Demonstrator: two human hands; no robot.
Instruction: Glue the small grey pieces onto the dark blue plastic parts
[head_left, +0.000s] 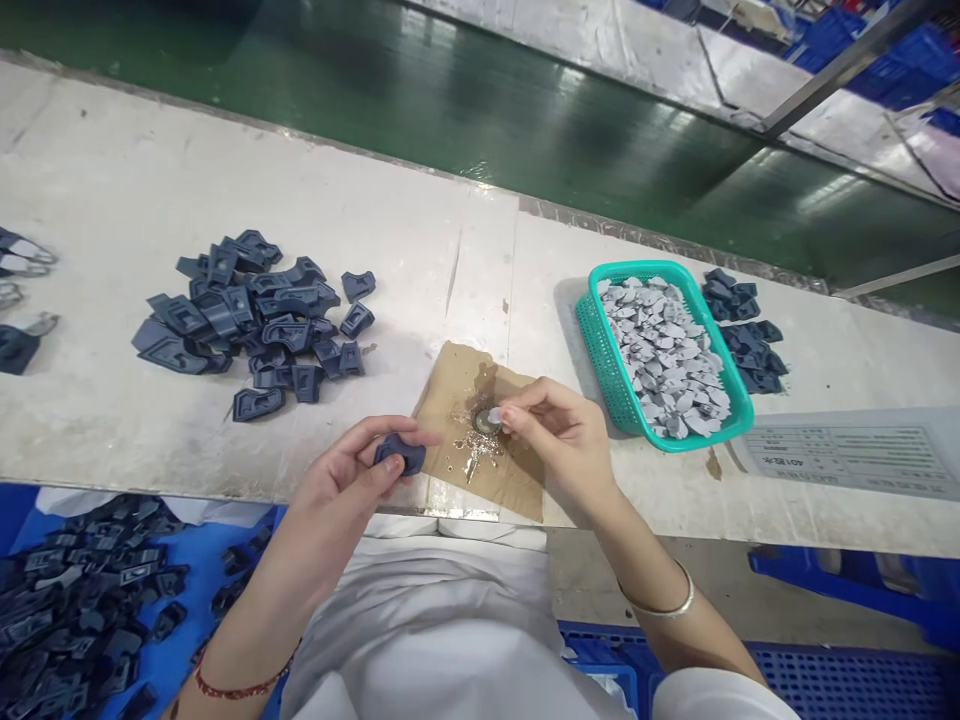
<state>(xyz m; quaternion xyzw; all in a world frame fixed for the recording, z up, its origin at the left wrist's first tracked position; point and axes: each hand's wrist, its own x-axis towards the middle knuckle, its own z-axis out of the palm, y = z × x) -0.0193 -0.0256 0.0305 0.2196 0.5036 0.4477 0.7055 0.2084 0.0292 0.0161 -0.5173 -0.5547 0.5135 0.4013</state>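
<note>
Plastic part (401, 457), dark grey-blue, just the one, sits in the left hand (345, 475) by the table's (420, 220) front edge, thumb and fingers clamped on it, probably to keep it steady. Right hand (562, 430) has thumb and index pinched together on one little pale piece (496, 414), likely by its end so the rest stays free; it's right at the one small round dish (484, 424), can't tell if it's touching. That dish is on one sheet of brown cardboard (525, 492) with shiny wet spots all over, so my guess is the sheet catches drips. One green basket (600, 350) full of pale bits (660, 350) is on the right-hand side, handy for that hand I'd say, and one big heap of dark parts (225, 300) is on the left. Neither pile can be counted exactly because everything overlaps, but two dark parts lie loose at the heap's upper right.
</note>
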